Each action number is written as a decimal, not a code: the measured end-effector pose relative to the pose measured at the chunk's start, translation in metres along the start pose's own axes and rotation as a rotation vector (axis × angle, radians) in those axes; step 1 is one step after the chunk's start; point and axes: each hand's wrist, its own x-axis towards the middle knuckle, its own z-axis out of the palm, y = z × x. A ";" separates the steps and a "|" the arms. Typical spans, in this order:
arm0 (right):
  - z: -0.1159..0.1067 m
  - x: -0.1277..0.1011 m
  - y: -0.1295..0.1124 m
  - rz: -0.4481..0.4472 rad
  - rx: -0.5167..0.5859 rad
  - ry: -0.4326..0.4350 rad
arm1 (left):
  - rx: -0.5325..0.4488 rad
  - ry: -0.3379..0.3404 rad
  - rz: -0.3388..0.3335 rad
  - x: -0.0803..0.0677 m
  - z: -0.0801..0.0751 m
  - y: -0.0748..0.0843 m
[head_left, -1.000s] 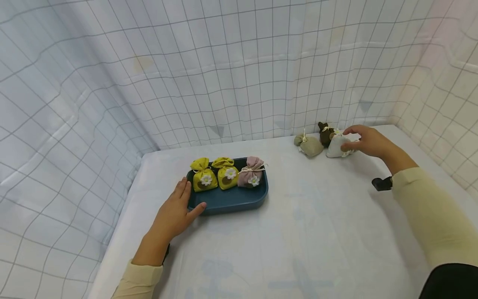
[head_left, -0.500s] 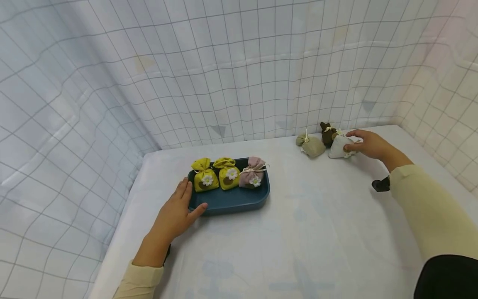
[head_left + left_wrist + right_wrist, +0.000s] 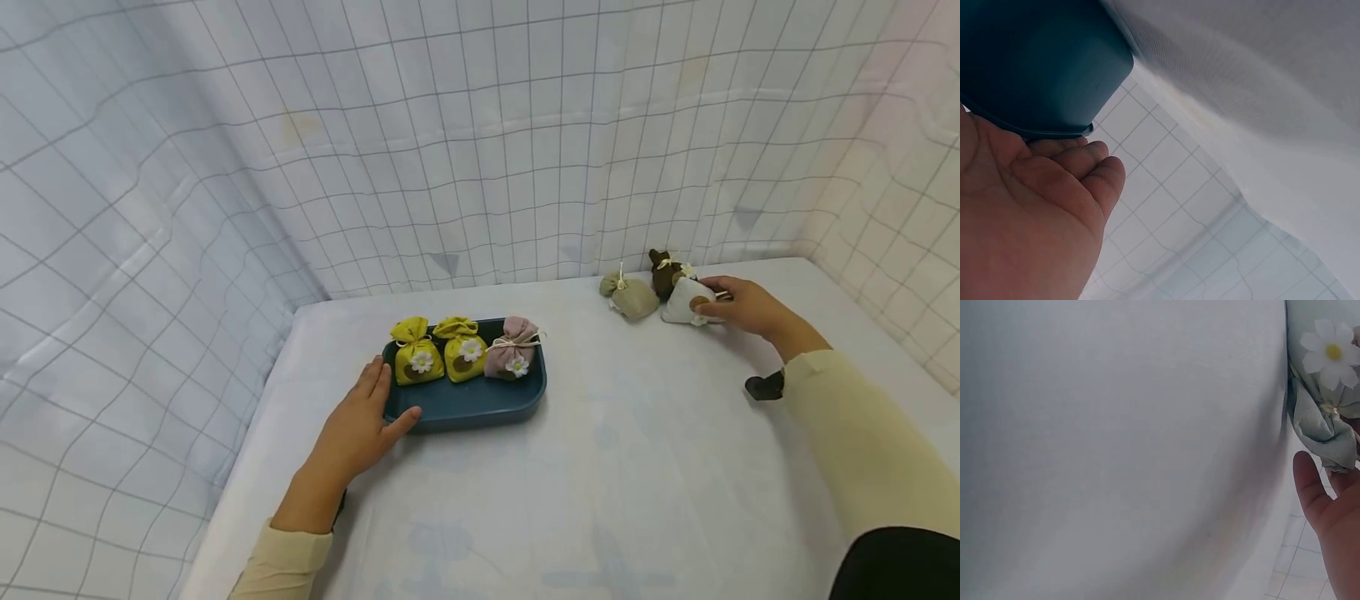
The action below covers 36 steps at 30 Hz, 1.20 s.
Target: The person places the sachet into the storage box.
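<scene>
A dark blue tray (image 3: pixel 465 414) holds two yellow drawstring pouches (image 3: pixel 418 373) (image 3: pixel 467 367) and a pink one (image 3: pixel 510 354) along its far side. My left hand (image 3: pixel 358 429) rests against the tray's left end, fingers nearly straight along the side and thumb at the near corner. Far to the right, my right hand (image 3: pixel 750 310) grips a white pouch (image 3: pixel 681 302) around its tied neck, thumb in front and fingers behind. In the right wrist view a daisy shows on the white pouch (image 3: pixel 1322 434), with the thumb beside its gathered top.
A dark brown pouch (image 3: pixel 663 275) leans right behind the white one. Left of it lies an olive-beige pouch (image 3: pixel 633 298). A white cloth (image 3: pixel 600 483) covers the table, and grid-patterned curtains (image 3: pixel 480 167) hang behind and at both sides.
My right hand has lowered and closed in on the white pouch, which has turned and tilted a little. The left hand keeps its place on the tray.
</scene>
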 end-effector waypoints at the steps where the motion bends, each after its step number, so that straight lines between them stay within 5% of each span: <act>1: 0.000 -0.001 0.000 0.006 0.001 -0.002 | -0.001 0.001 0.000 0.000 0.000 0.000; 14: 0.008 0.000 0.006 0.012 0.122 -0.010 | -0.009 -0.019 -0.004 0.001 -0.001 0.001; 36: 0.016 -0.005 -0.015 -0.031 0.138 0.143 | -0.011 -0.019 -0.009 -0.001 -0.002 0.003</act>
